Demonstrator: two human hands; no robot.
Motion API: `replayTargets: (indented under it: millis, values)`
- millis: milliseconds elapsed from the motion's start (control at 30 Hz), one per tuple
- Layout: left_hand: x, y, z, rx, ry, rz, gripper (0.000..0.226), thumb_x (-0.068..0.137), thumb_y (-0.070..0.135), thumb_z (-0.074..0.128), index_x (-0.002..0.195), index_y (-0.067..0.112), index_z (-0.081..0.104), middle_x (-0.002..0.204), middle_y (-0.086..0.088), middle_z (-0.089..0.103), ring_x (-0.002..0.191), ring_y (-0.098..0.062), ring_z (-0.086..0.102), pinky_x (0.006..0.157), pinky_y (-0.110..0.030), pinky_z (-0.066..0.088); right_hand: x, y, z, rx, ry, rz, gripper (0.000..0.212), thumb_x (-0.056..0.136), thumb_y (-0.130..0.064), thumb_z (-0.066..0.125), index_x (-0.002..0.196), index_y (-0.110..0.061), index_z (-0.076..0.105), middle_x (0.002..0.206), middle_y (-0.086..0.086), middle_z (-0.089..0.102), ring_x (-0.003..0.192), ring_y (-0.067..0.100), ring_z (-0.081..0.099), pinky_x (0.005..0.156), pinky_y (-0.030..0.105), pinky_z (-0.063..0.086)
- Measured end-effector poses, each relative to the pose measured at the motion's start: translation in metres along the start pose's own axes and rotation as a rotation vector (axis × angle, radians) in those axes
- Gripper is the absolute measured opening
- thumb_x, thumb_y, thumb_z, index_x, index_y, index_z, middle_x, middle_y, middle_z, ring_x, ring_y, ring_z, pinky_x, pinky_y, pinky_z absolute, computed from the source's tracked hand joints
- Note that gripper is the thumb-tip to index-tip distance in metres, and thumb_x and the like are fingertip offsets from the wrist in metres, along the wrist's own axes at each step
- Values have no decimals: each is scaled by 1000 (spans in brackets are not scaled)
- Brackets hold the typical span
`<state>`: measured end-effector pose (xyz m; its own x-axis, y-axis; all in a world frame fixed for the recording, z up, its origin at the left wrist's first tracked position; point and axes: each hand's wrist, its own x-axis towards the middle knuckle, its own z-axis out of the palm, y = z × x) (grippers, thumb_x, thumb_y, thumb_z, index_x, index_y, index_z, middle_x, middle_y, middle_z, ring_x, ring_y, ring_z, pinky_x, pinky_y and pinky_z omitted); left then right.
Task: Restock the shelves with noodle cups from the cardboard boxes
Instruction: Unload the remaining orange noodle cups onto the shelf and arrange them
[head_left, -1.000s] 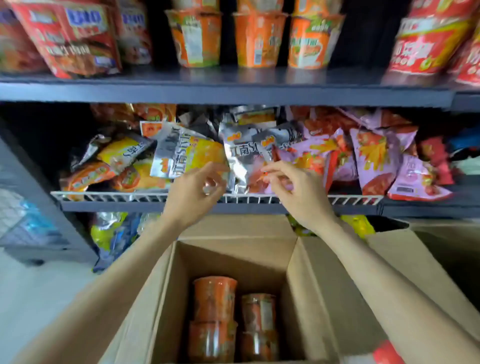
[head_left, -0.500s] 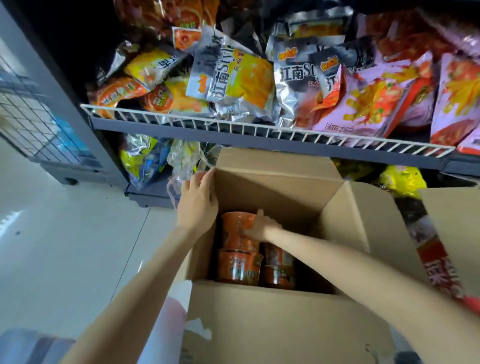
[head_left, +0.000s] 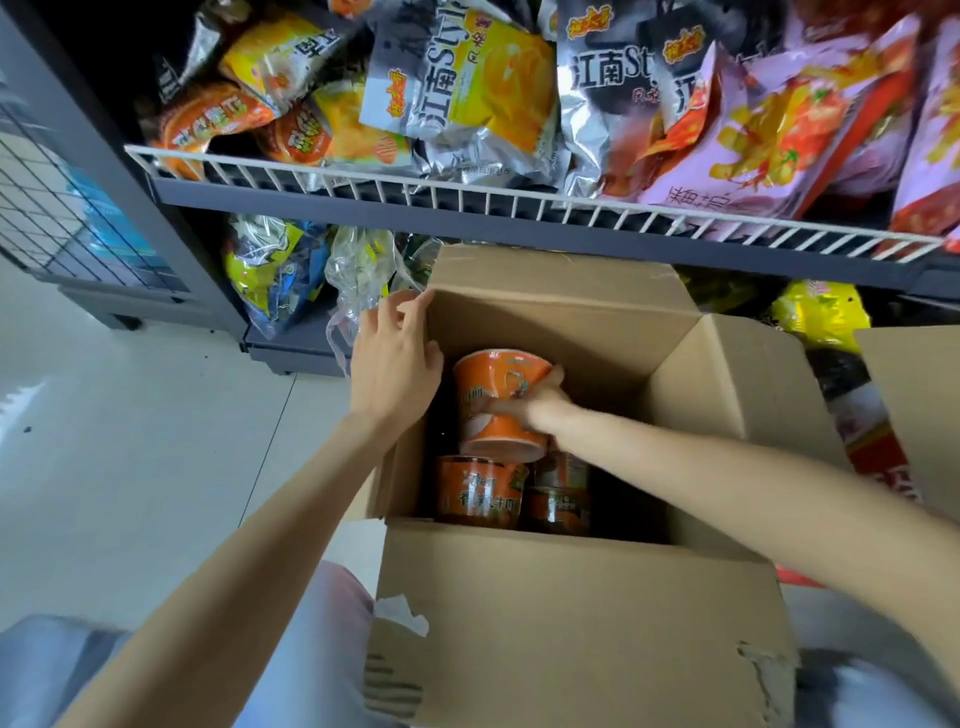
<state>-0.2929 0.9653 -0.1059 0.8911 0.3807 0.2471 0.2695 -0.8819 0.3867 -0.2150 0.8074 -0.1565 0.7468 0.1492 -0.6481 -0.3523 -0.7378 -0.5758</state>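
An open cardboard box (head_left: 571, 618) stands on the floor below the shelf. Inside it, my right hand (head_left: 530, 402) grips an orange noodle cup (head_left: 496, 374), which lies tilted and raised above the others. Under it sit more orange noodle cups, one at the left (head_left: 478, 491) and one darker at the right (head_left: 558, 512). My left hand (head_left: 397, 361) rests on the box's left wall near its back corner, fingers over the rim.
A wire-fronted shelf (head_left: 519, 208) full of snack bags hangs just above the box. Below it a lower shelf holds plastic-wrapped bags (head_left: 275, 270). A second cardboard flap (head_left: 914, 410) stands at the right. Pale floor tiles (head_left: 156, 441) spread to the left.
My view dropped from the shelves to the box. Both hands left the snack bags; the left went to the box wall, the right reached in, took a cup and lifted it.
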Motion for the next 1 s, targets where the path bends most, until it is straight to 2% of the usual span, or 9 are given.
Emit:
replayTargets:
  millis: [167,267,333,433,567,667,800,900,1000]
  values:
    - [0,-2,-2,-39,-12,64,47,91,33,56,134,17,49,136,-11,48,122,-34,40,96,-45,39,-72,0,-84,179,16,-304,126,61,-42,86,149,-27,-3,132,-2,46,111,16,53,94,34,47]
    - [2,9,-18,-73,-40,93,49,91,52,46,129,22,53,133,-4,51,122,-27,43,98,-38,35,-109,0,-112,289,64,-505,127,53,-47,86,148,-34,4,132,-9,44,115,11,51,100,36,45]
    - [9,35,-43,-349,-116,169,53,86,60,41,126,28,54,128,6,55,121,-17,47,98,-30,35,-124,-4,-127,375,149,-618,130,47,-52,86,147,-36,6,137,-9,41,120,8,50,104,40,44]
    - [27,90,-86,-879,-310,306,49,82,57,51,127,40,46,129,17,54,119,-2,52,99,-24,42,-138,-20,-154,507,315,-778,124,52,-45,89,146,-30,10,136,-11,42,119,2,51,102,35,46]
    - [70,166,-122,-1073,-309,446,68,81,38,65,142,32,35,137,15,49,119,-4,53,85,-20,51,-152,-49,-213,543,495,-970,113,58,-35,85,145,-19,14,134,-11,46,118,-3,52,95,22,47]
    - [117,223,-135,-1040,-216,567,77,81,43,65,148,28,29,140,4,49,123,-6,51,94,-29,50,-157,-71,-273,493,648,-1030,112,54,-46,87,142,-23,21,135,-5,48,122,5,51,100,28,47]
    - [180,287,-143,-886,-60,689,66,87,55,53,146,35,32,145,9,45,131,-9,44,108,-42,38,-154,-94,-352,445,882,-1098,111,55,-50,85,143,-23,25,137,-3,50,123,9,52,104,38,44]
    - [218,310,-143,-437,210,701,51,95,46,48,143,31,39,142,4,47,130,-17,43,104,-42,38,-143,-112,-402,398,1043,-1072,113,58,-48,86,145,-19,19,139,-4,45,126,14,48,106,39,41]
    - [238,307,-133,-96,205,648,54,89,54,52,137,29,47,136,2,52,125,-22,45,100,-38,39,-118,-131,-447,304,1128,-933,119,64,-47,83,150,-12,7,150,8,32,135,24,37,110,43,33]
